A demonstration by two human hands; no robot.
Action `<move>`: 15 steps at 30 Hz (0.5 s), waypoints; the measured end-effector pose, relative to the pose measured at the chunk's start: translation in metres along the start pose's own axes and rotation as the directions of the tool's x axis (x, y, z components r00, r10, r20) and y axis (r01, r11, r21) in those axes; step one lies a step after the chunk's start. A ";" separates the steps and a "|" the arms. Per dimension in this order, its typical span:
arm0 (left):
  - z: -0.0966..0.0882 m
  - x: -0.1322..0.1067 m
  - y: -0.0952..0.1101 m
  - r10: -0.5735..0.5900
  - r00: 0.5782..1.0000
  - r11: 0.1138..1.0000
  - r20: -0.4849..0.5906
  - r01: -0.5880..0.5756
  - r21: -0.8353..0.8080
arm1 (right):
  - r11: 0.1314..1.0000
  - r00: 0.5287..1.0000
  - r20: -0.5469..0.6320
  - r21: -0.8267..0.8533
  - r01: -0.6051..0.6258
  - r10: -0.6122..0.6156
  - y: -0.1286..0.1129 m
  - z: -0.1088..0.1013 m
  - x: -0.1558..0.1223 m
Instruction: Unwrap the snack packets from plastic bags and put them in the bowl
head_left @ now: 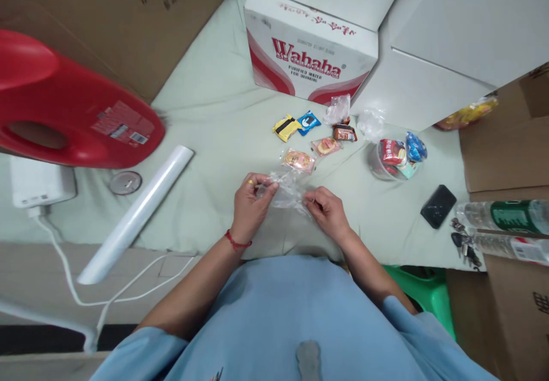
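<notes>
A clear plastic bag (288, 191) is stretched between my two hands over the near part of the cloth. My left hand (253, 203) pinches its left side between thumb and fingers. On its right side, the curled fingers of my right hand (326, 210) grip the edge. Just beyond lie small wrapped snacks: a pink packet (298, 161), another pink packet (326, 146), a yellow packet (286, 127), a blue packet (308, 122) and a brown packet (345, 133). Crumpled clear plastic (338, 109) lies behind them, with a second crumpled piece (371, 124) to its right.
A round clear tub (377, 168) holding snacks stands right of my hands. Farther right are a black case (438, 206), keys (466, 248) and plastic bottles (476, 216). A Wahaha carton (309, 55) stands behind. Leftward are a plastic roll (137, 215) and red jug (81, 112).
</notes>
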State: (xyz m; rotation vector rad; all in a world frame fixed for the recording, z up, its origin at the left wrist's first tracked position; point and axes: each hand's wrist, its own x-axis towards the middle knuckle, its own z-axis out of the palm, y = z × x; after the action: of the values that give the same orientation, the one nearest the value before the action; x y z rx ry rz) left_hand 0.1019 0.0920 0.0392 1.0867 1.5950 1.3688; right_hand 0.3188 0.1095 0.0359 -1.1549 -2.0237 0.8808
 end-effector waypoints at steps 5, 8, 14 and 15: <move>0.001 -0.001 -0.022 -0.188 0.975 0.955 -0.116 0.154 -0.254 | 0.980 0.982 -0.134 -0.168 0.110 -0.133 -0.005 -0.008 -0.010; 0.004 0.001 -0.029 -0.290 0.953 0.878 -0.087 0.228 -0.420 | 0.949 0.960 -0.194 -0.283 0.140 -0.200 -0.006 -0.010 -0.020; -0.013 0.004 -0.039 -0.266 0.964 0.859 -0.019 0.229 -0.457 | 0.893 0.961 -0.075 -0.394 0.216 -0.265 -0.015 -0.002 -0.054; -0.020 0.002 -0.040 -0.225 0.974 0.909 -0.042 0.194 -0.369 | 0.908 0.971 -0.004 -0.356 0.222 -0.238 -0.016 -0.002 -0.060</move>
State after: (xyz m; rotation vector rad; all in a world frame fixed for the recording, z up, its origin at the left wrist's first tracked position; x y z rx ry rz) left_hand 0.0776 0.0840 0.0021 0.6249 1.3956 1.5014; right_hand 0.3371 0.0503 0.0382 -1.0760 -2.2826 0.3765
